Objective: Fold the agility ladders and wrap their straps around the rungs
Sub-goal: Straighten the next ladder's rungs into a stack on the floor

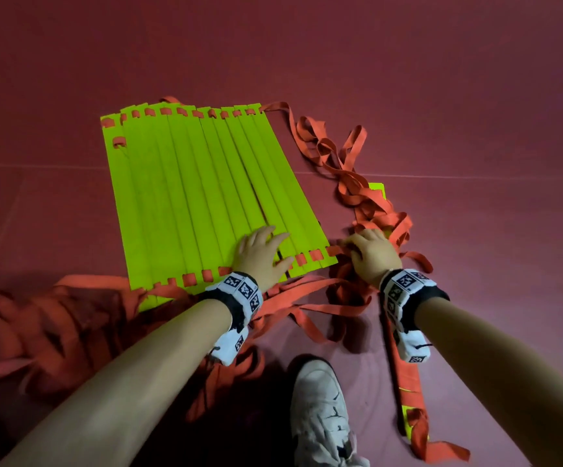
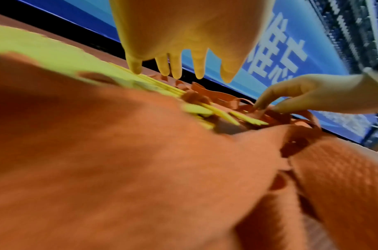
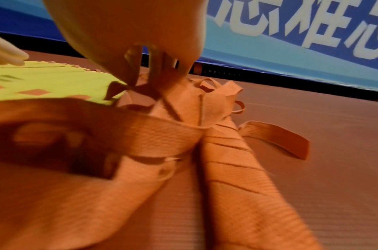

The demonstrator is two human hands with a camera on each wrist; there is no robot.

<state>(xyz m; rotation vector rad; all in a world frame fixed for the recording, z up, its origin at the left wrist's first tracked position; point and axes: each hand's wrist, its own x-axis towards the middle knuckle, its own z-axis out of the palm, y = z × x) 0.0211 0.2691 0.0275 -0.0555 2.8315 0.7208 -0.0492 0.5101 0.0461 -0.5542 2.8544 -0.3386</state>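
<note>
Pinning rungs [image 1: 202, 183] flat with spread left hand [image 1: 259, 252] so they stay gathered; right hand [image 1: 372, 252], beside the rungs' near corner, pinches strap [image 1: 334, 251].

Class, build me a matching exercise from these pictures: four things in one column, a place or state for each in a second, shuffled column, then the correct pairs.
Column A
1. left hand
2. right hand
3. yellow-green rungs
4. white shoe

Column B
a. fanned out side by side on the red floor
b. at the bottom of the head view, between the forearms
c. fingers spread flat, pressing on the rungs' near ends
d. fingers curled into the orange straps beside the rungs' right edge

Pairs: 1-c, 2-d, 3-a, 4-b
</note>
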